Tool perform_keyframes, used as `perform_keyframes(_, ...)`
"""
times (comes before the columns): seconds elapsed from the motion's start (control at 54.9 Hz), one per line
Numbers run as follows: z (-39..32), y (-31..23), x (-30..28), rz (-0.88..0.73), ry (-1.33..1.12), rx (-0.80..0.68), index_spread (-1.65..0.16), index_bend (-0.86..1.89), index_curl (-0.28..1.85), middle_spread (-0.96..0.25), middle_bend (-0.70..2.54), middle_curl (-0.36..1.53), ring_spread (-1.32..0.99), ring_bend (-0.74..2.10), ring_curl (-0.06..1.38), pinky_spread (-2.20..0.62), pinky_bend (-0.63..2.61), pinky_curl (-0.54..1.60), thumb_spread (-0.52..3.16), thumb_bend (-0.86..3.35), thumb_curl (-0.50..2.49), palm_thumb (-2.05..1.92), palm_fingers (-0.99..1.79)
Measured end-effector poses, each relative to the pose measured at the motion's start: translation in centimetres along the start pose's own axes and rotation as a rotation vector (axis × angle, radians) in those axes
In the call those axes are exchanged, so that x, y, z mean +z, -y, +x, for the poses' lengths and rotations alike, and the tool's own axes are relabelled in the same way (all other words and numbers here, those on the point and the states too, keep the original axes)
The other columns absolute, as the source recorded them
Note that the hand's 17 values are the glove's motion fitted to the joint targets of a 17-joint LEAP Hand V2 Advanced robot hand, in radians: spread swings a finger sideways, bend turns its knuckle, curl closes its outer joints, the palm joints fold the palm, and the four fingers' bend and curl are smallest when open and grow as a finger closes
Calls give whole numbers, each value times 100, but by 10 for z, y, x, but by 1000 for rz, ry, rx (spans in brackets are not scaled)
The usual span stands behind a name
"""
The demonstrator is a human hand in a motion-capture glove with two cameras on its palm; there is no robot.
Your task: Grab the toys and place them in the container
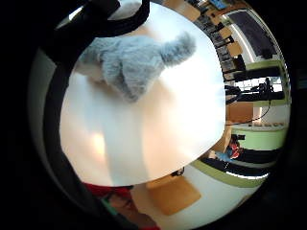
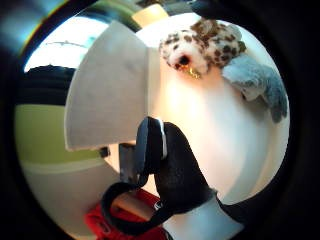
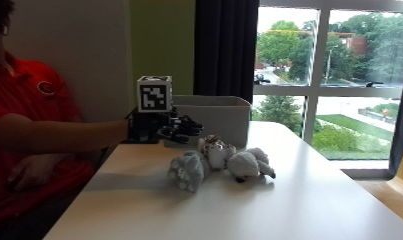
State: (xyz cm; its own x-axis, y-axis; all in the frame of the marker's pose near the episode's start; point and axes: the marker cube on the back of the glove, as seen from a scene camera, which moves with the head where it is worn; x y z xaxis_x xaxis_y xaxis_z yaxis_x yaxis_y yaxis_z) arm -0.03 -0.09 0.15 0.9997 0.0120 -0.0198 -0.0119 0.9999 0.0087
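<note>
Just below and ahead of the hand (image 3: 169,127), three soft toys lie bunched on the table (image 3: 254,210): a grey plush toy (image 3: 186,171) nearest the person, a spotted toy (image 3: 216,150) in the middle, and a pale grey-white toy (image 3: 249,165) on the far side, all touching one another. The hand hovers above them with its fingers loosely spread and holding nothing; in the thumb side palm view the gloved thumb (image 2: 172,165) is clear of the spotted toy (image 2: 202,45) and the grey one (image 2: 257,82). Directly behind the hand stands the grey container (image 3: 211,117), near the toys. By my reading this is the reach for a first toy, with none yet in the container as far as shows. The next move calls for lowering onto the nearest toy, closing round its body, then lifting it back over the container's rim.
</note>
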Motion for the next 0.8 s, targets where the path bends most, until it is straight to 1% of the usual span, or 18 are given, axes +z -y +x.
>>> perform_keyframes(0.055,0,-1,1,-2,-8,-9,-19,15,4,-7,15,3,-6,15,1,-1,63,16,60,-3,1,-4,6)
perform_keyframes(0.127,0,-1,1,-4,-21,-3,-25,17,8,-9,17,7,-9,17,3,-2,70,21,83,-3,4,-5,2)
perform_keyframes(0.291,2,-4,-2,-5,-15,-19,-30,18,14,-12,18,13,-11,19,7,-2,76,26,110,-4,8,-6,-2)
perform_keyframes(0.473,12,-4,-8,17,-12,-1,-33,18,19,-13,18,18,-13,19,11,-2,77,28,121,-5,11,-7,-4)
perform_keyframes(0.546,17,-3,-8,27,-48,-27,-33,18,21,-13,17,19,-13,19,12,-2,78,29,123,-5,13,-7,-5)
perform_keyframes(0.71,31,18,-9,73,-131,-52,-34,17,24,-13,18,22,-13,19,15,-1,75,29,120,-5,15,-6,-7)
perform_keyframes(0.746,33,26,-8,68,-127,-28,-34,17,24,-13,18,23,-13,19,15,-1,73,29,119,-5,16,-6,-7)
perform_keyframes(0.801,34,37,-5,53,-115,52,-34,18,25,-13,18,24,-13,19,16,0,70,29,118,-5,17,-6,-7)
